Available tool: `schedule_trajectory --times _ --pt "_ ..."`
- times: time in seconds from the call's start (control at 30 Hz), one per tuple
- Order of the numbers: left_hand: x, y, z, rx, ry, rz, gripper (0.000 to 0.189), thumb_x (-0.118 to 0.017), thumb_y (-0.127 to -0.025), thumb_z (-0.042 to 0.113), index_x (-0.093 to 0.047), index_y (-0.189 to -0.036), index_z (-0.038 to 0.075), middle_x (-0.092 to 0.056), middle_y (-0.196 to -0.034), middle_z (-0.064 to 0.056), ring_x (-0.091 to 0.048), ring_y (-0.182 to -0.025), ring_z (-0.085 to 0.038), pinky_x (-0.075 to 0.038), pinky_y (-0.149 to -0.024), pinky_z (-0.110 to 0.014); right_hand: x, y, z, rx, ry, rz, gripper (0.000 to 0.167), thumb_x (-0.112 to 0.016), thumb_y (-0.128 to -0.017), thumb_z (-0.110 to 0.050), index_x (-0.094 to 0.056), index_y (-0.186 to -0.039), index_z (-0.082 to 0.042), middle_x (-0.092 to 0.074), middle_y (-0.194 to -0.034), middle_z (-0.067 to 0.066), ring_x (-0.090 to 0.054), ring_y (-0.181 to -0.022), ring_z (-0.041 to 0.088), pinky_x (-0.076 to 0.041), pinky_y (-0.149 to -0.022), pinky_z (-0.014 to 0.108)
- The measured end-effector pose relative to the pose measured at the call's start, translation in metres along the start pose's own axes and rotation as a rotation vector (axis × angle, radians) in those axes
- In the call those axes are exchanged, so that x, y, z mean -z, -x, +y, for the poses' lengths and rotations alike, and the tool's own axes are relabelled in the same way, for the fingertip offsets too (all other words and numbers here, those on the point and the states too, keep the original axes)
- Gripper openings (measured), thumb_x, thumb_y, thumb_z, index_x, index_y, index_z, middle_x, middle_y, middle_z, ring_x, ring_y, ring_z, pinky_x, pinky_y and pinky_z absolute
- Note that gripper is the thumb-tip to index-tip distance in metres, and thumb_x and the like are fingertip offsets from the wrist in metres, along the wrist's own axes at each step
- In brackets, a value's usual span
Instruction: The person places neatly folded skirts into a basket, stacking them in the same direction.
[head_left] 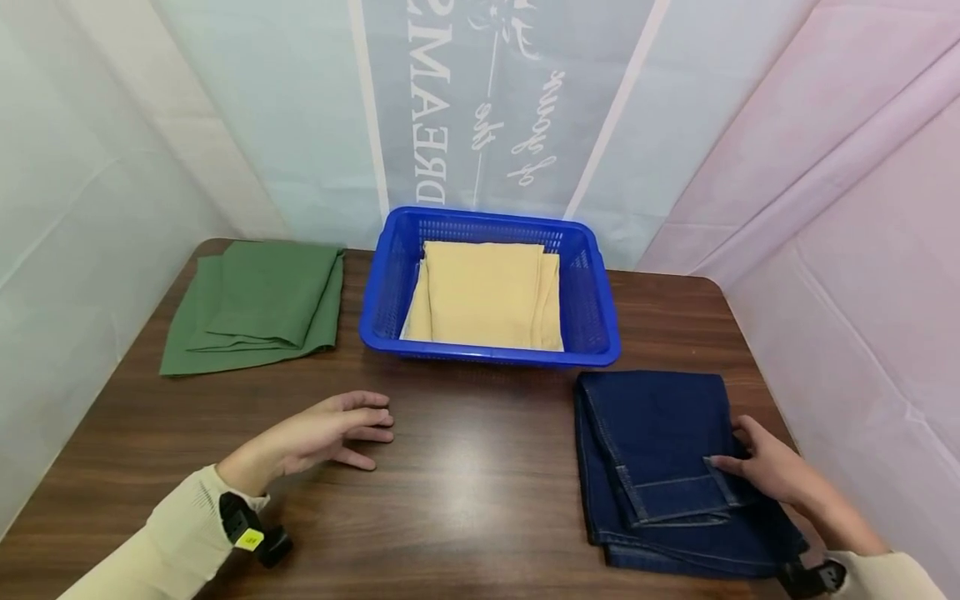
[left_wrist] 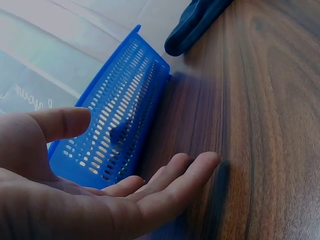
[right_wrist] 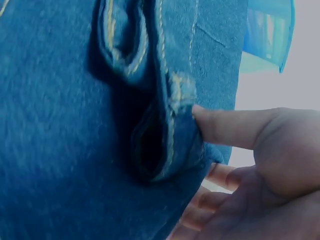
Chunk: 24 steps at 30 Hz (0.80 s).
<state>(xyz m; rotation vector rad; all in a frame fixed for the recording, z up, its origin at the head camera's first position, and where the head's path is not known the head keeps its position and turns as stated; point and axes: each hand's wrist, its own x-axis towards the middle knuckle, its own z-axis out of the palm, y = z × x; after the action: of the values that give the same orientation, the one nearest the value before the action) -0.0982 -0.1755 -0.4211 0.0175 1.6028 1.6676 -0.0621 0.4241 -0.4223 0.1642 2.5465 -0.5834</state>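
Note:
On the right of the table lies a folded pair of dark blue jeans [head_left: 660,450] with pale stitching. My right hand [head_left: 776,467] holds its right side; in the right wrist view the thumb presses on a stitched band of the denim [right_wrist: 175,135] while the other fingers go behind the edge, partly hidden. Over the bare wood left of centre hovers my left hand [head_left: 330,433], fingers spread and holding nothing. The left wrist view shows that palm and the basket's perforated side beyond it. Inside the blue basket [head_left: 495,357] is a folded pale yellow cloth item [head_left: 483,296].
A folded green cloth item [head_left: 262,300] lies at the table's back left. The blue basket stands by the back edge of the brown wooden table [head_left: 450,517]. Printed fabric sheets [head_left: 300,108] hang behind and at both sides.

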Motion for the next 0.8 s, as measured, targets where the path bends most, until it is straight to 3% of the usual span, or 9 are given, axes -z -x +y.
schedule_trajectory --times 0.37,0.63,0.8 --pt "-0.008 -0.004 -0.004 -0.008 0.042 -0.065 0.071 -0.054 -0.106 0.022 -0.016 -0.154 -0.013 -0.035 -0.151 -0.035 -0.054 -0.13 -0.037 -0.056 -0.094 -0.055 -0.025 -0.001 -0.052 0.062 -0.141 -0.072 0.092 -0.071 -0.094 -0.047 -0.024 -0.141 0.017 -0.032 -0.138 0.051 -0.034 -0.128 0.065 -0.044 -0.095 0.067" --pt "-0.022 -0.014 -0.003 -0.001 0.055 -0.12 0.071 -0.056 -0.105 0.022 -0.017 -0.154 -0.014 -0.042 -0.147 -0.034 -0.053 -0.131 -0.04 -0.056 -0.094 -0.054 -0.052 0.0 -0.1 0.125 -0.274 -0.069 0.071 -0.07 -0.097 -0.035 -0.035 -0.138 0.009 -0.048 -0.132 0.034 -0.053 -0.117 0.044 -0.052 -0.087 0.052" --pt "-0.026 -0.016 -0.004 0.005 0.047 -0.117 0.07 -0.055 -0.105 0.022 -0.018 -0.153 -0.014 -0.044 -0.146 -0.034 -0.054 -0.131 -0.038 -0.057 -0.094 -0.052 -0.07 0.001 -0.128 0.163 -0.356 -0.051 0.066 -0.071 -0.097 -0.03 -0.039 -0.14 0.008 -0.053 -0.132 0.027 -0.056 -0.117 0.038 -0.053 -0.087 0.049"
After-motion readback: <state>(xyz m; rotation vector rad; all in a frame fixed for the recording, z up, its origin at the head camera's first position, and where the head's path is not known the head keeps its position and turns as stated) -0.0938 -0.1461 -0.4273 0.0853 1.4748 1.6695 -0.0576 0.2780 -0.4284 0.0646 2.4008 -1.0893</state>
